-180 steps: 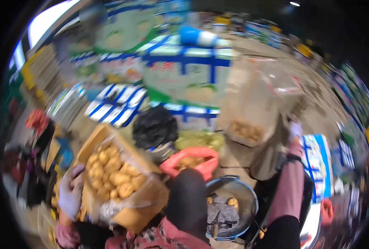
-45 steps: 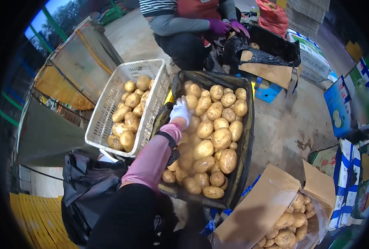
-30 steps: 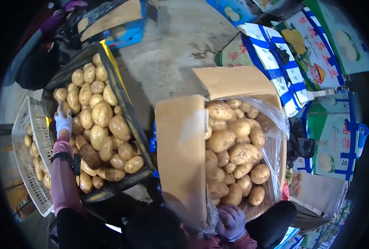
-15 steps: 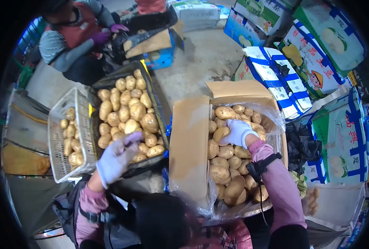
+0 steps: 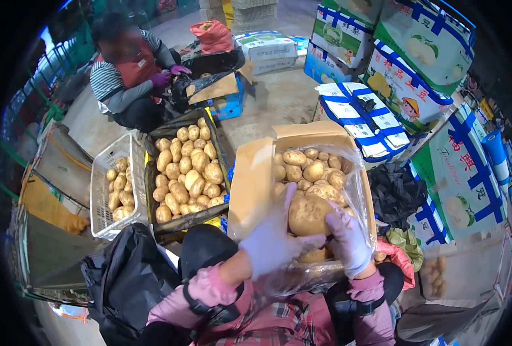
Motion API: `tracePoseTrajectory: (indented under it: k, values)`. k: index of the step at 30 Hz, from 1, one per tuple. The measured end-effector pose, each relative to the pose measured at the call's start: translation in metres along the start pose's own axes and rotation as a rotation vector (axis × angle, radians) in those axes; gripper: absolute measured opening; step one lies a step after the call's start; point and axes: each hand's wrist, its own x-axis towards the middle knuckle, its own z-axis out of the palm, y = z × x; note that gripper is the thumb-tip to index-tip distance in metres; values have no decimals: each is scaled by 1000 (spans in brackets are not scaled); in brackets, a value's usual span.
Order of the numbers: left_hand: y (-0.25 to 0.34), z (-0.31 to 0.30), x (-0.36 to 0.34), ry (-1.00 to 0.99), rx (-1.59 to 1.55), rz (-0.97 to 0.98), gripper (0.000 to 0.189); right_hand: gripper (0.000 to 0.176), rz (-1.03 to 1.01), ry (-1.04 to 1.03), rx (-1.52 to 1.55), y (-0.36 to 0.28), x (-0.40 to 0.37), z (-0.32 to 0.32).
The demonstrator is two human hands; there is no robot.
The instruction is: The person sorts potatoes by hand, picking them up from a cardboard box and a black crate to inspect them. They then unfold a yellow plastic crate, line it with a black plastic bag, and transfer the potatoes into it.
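A large potato [image 5: 310, 215] is held up over the cardboard box [image 5: 250, 179], between my two gloved hands. My right hand [image 5: 351, 239] grips its right side with the fingers curled round it. Blurred by motion, my left hand [image 5: 276, 239] is at the potato's lower left, thumb raised and fingers stretched beneath it. Many more potatoes [image 5: 313, 170] lie in the plastic-lined box under and beyond my hands.
Left of the box stand a black-lined crate of potatoes [image 5: 189, 167] and a white plastic basket [image 5: 103, 190]. A co-worker [image 5: 132, 75] crouches at the upper left by a blue box [image 5: 227, 106]. Taped cartons [image 5: 362, 121] and black plastic [image 5: 397, 193] are on the right.
My left hand has moved right, from beside the crate to the box. My right hand has come nearer me and now holds a large potato. The view has shifted, showing more of the co-worker.
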Motion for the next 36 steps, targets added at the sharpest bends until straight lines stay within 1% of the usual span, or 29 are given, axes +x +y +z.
tracePoseTrajectory:
  k: [1, 3, 4, 5, 6, 8, 9, 11, 12, 13, 14, 15, 17, 20, 22, 23, 25, 26, 27, 28, 30, 31, 32, 34, 35, 36]
  values:
    - [1, 8, 3, 52, 50, 20, 86, 53, -30, 3, 4, 12, -4, -2]
    - [-8, 17, 9, 137, 164, 56, 60, 57, -97, 11, 29, 24, -9, 3]
    - [-16, 21, 11, 154, 132, 88, 56, 59, -130, 19, 40, 27, -11, 4]
    - [-24, 25, 14, 173, 99, 123, 52, 63, -163, 17, -46, 27, -11, 1]
    - [-31, 27, 20, 195, 65, 166, 49, 64, -139, 6, -1, 22, -14, 2]
    - [-50, 23, 37, 94, -194, 88, 45, 66, -88, -20, 87, 9, -19, 7]
    - [-51, 21, 40, 43, -325, 38, 44, 68, -150, -11, 21, 13, -17, 3]
    - [-48, 27, 51, 106, -529, -46, 44, 70, -276, 9, -111, 20, -10, -7]
    - [-47, 29, 56, 134, -629, -87, 47, 72, -375, 21, -224, 22, -8, -13]
    - [-48, 22, 50, 22, -616, -345, 51, 73, -475, 37, -337, 23, -6, -18]
    - [-36, 20, 43, -68, -614, -354, 52, 75, -575, 54, -451, 22, -4, -21]
    - [-27, 18, 38, -157, -611, -363, 53, 76, -530, 43, -365, 18, -5, -20]
    - [-26, 20, 38, -231, -634, -318, 56, 80, -439, 29, -194, 10, -10, -11]
    - [-38, 33, 40, -192, -719, -143, 60, 79, -542, 197, -466, 11, -8, 4]
    - [-39, 38, 40, -189, -758, -22, 60, 66, -503, 204, -342, 16, -6, 2]
    - [-39, 37, 40, -198, -713, 12, 60, 61, -484, 208, -280, 17, -5, 1]
    - [-39, 33, 39, -213, -629, 83, 60, 48, -450, 258, -298, 12, -7, -7]
    - [-38, 33, 38, -232, -668, 82, 62, 44, -434, 281, -307, 9, -7, -12]
    - [-36, 32, 37, -251, -705, 80, 64, 41, -488, 313, -346, 10, -4, -14]
    - [-36, 32, 36, -270, -741, 78, 66, 39, -479, 308, -312, 11, -3, -14]
    - [-42, 29, 35, -250, -575, 103, 71, 38, -462, 297, -244, 11, -1, -11]
    - [-44, 29, 35, -240, -493, 117, 74, 37, -522, 338, -338, 12, 0, -4]
    - [-45, 30, 34, -216, -391, 190, 77, 36, -581, 381, -433, 14, 1, 7]
    - [-46, 33, 32, -172, -185, 327, 82, 34, -614, 434, -520, 17, -1, 11]
    - [-43, 33, 29, -183, -306, 268, 77, 33, -592, 441, -513, 18, 0, 8]
    - [-40, 34, 28, -177, -314, 246, 75, 31, -571, 444, -507, 18, 0, 6]
